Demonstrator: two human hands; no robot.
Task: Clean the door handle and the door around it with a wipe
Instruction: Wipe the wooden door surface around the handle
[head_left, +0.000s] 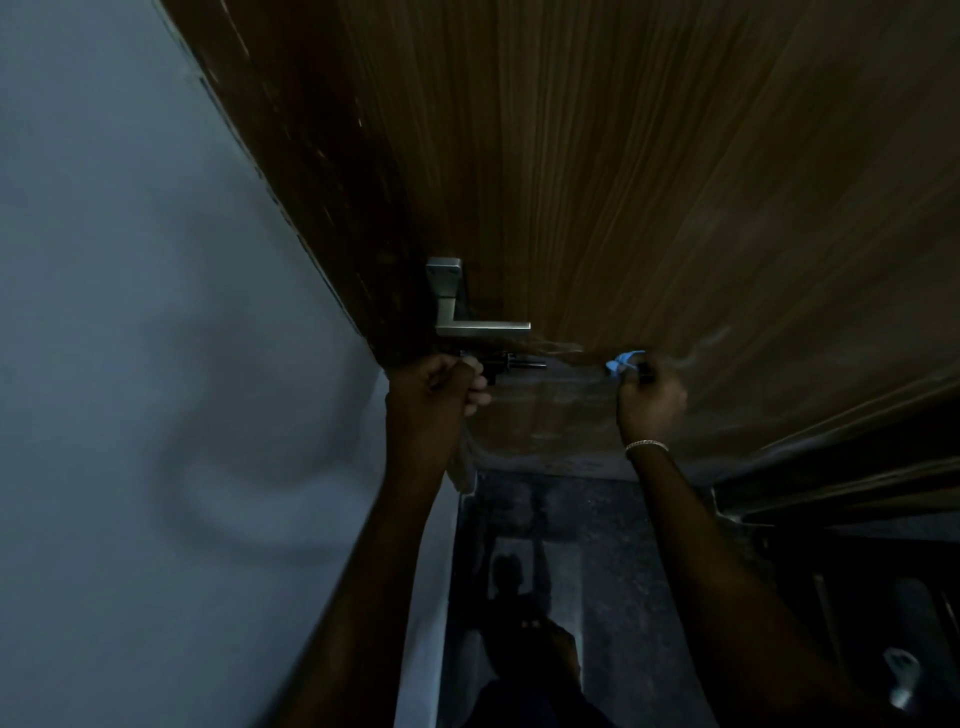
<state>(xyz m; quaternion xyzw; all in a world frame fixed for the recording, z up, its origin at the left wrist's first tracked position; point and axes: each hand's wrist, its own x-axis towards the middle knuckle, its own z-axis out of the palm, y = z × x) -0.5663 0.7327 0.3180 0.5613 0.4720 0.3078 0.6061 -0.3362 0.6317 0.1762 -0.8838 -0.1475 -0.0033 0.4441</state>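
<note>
A brown wooden door (649, 182) fills the upper part of the head view. Its silver lever handle (480, 326) sticks out near the door's left edge, on a square plate. Just below it sits a dark bolt or latch (511, 362). My left hand (434, 387) is curled into a fist at the left end of that latch, below the handle; whether it grips the latch I cannot tell. My right hand (649, 397) pinches a crumpled blue wipe (623, 362) against the door, to the right of the handle. Faint streaks show on the wood around the wipe.
A pale grey wall (156, 338) runs along the left of the door. Below lies a dark speckled floor (613, 571), with my foot (545, 649) on it. Dark framing (831, 493) and a small pale object (901, 675) are at the lower right.
</note>
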